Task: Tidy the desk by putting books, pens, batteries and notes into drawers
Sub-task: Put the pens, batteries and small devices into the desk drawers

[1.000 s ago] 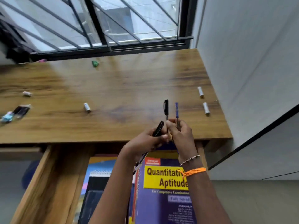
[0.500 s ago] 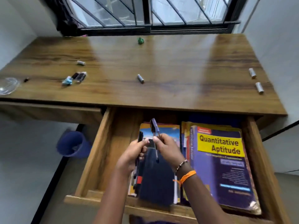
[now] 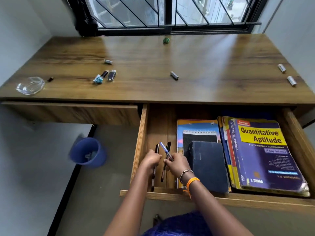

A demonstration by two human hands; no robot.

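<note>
Both hands low in the open right drawer point(image 3: 141, 142), in its bare left strip beside the books. Left hand point(image 3: 150, 159) grip closed round a black pen point(image 3: 155, 167); right hand point(image 3: 177, 163) grip closed on a blue pen point(image 3: 164, 150) tilted up-left and a second black pen point(image 3: 165, 161). Quantitative Aptitude book point(image 3: 265, 155) lies at drawer right, dark notebook point(image 3: 208, 166) just left of it. Four batteries on the tabletop point(image 3: 204, 65): one point(image 3: 174, 75) mid, two point(image 3: 282, 68) point(image 3: 291, 80) far right, one point(image 3: 108, 61) left. Left drawer point(image 3: 68, 113) shut.
</note>
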